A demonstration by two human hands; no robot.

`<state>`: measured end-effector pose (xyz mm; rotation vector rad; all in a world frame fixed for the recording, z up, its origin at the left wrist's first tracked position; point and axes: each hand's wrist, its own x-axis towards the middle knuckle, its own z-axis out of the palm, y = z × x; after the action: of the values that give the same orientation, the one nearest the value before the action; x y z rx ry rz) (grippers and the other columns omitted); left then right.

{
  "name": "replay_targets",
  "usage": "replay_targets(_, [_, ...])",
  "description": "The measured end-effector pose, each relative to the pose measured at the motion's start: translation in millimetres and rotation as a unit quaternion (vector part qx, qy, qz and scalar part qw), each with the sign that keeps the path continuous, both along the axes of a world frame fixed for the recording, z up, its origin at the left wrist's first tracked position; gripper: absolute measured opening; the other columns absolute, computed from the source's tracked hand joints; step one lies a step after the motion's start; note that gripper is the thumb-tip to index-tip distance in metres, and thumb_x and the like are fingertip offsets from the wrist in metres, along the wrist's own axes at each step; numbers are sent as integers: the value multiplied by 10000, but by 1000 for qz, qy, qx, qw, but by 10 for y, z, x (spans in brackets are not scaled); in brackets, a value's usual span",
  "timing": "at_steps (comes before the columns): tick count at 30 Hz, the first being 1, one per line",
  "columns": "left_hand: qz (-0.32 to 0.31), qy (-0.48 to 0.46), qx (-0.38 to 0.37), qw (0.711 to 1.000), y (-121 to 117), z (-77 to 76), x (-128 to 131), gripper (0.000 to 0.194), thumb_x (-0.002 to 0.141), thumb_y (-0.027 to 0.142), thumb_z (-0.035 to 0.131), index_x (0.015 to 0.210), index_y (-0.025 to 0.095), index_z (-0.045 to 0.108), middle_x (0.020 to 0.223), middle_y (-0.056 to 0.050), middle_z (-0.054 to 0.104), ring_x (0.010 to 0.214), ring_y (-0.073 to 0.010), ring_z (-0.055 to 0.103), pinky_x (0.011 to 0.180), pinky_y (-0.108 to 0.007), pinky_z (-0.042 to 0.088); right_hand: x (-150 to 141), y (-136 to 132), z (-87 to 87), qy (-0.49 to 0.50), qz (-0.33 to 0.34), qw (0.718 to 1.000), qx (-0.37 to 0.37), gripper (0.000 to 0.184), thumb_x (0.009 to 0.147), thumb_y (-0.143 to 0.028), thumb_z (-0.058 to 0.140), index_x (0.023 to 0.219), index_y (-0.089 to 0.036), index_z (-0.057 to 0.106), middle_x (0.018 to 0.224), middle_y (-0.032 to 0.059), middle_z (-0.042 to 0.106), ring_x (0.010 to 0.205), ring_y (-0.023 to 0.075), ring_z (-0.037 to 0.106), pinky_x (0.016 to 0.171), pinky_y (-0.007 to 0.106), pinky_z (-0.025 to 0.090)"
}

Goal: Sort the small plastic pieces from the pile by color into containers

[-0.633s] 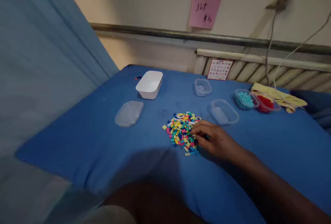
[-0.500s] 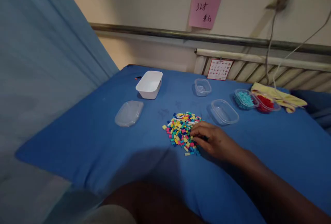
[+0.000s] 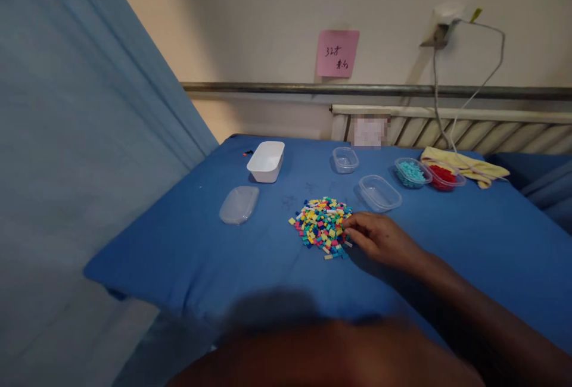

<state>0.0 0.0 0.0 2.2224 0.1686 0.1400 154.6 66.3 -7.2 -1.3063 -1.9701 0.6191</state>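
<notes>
One pink note [image 3: 338, 53] on the wall [image 3: 250, 24] bore a handwritten "32" with further characters beside and below it, while the card [image 3: 369, 131] on the radiator [image 3: 417, 112] was blurred past reading. Yellow, pink, white, blue and green pieces made up a loose pile of small blocks [image 3: 318, 226], mostly oblong, lying well in from the far edge of the blue sheet [image 3: 201, 250]. At its right side, the right hand [image 3: 378, 237] had thumb and forefinger nearly together, tips at the blocks; whether they pinched one could not be told
</notes>
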Motion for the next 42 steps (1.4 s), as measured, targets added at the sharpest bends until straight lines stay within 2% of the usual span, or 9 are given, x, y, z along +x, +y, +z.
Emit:
replay_targets(2, [29,-46,16,998,370,64,-172,245,1074,339,549,1157,230,752,1214,-103,778,1159,-231,716,1013,-367,559,-36,-28,-38,34,-31,999,-12,231,1066,-404,622,1001,-230,759,903,32,780,808,207,706,743,319,503])
replay_targets(4, [216,-158,40,963,734,92,-391,277,1085,357,514,1098,203,744,1139,-111,782,1064,-232,712,982,-370,541,-112,-34,-68,75,-88,993,-16,381,1079,-521,584,886,-221,716,791,17,725,736,201,654,681,311,451])
replay_targets(6, [345,-170,33,922,1000,69,-604,358,1100,464,534,949,191,708,884,-53,722,797,-174,625,778,-308,494,-205,-28,-87,106,-140,984,-27,564,1100,-638,489,747,-221,629,682,7,632,661,187,573,625,312,374])
replay_targets(9, [425,-152,13,892,1147,-36,-809,639,1098,658,469,667,189,500,639,-3,491,627,-135,419,623,-300,345,-303,-11,-100,134,-159,976,-71,744,1088,-785,346,600,-236,465,574,-1,480,585,165,437,577,330,263])
replay_targets(13, [432,-173,-170,869,1096,-93,-840,799,1038,884,236,603,222,343,543,14,355,511,-117,320,523,-303,272,-291,12,-82,230,-130,952,-156,808,995,-946,245,557,-270,316,524,-22,319,534,146,300,536,328,215])
replay_targets(16, [401,-150,-348,834,1086,1,-806,851,928,1010,155,586,246,307,489,29,310,411,-100,254,427,-288,200,-251,16,-45,296,-90,918,-249,830,928,-1015,204,548,-284,296,506,-40,267,484,128,231,480,315,181])
replay_targets(19, [361,-97,-429,822,1100,111,-799,887,861,1067,159,559,248,313,456,31,299,365,-84,224,391,-275,142,-228,1,-6,307,-66,899,-307,853,876,-1059,219,529,-283,291,495,-47,258,460,108,191,450,300,147])
replay_targets(37, [390,4,-383,838,1113,120,-825,889,880,1048,140,539,247,323,451,-2,339,373,-104,297,401,-298,206,-176,12,21,270,-23,898,-347,841,921,-1018,149,539,-284,299,494,-38,271,466,126,195,438,294,175])
replay_targets(42, [392,-4,-372,841,1132,98,-823,863,919,1014,246,561,239,366,481,8,349,392,-102,306,408,-292,228,-156,-23,-32,220,-54,944,-240,817,1029,-904,200,538,-273,366,507,-10,350,508,160,331,512,327,287])
